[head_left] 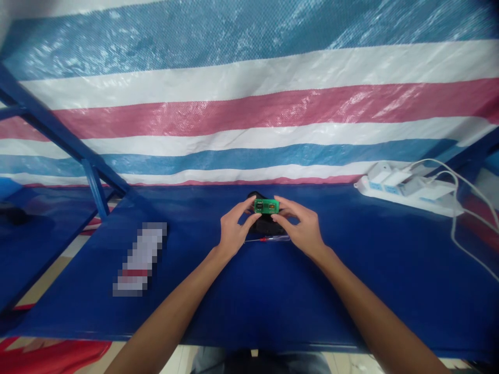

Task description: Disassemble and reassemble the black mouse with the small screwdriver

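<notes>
A small green circuit board (pixel 266 206) is held up between both hands over the blue table, its face toward the camera. My left hand (pixel 236 223) pinches the board's left end between thumb and fingers. At the right end, the thumb and fingers of my right hand (pixel 302 223) grip it the same way. Behind and below the board lies a black object (pixel 266 225), partly covered by the hands and board. A thin screwdriver with a red and clear handle (pixel 268 239) rests on the table just in front of the black object.
On the blue table (pixel 249 291), a white power strip (pixel 409 197) with plugged-in chargers and cables stands at the back right. A pixelated pale item (pixel 142 257) lies at the left. Blue metal bars (pixel 70 140) rise at the left, and a striped sheet (pixel 249 114) hangs behind.
</notes>
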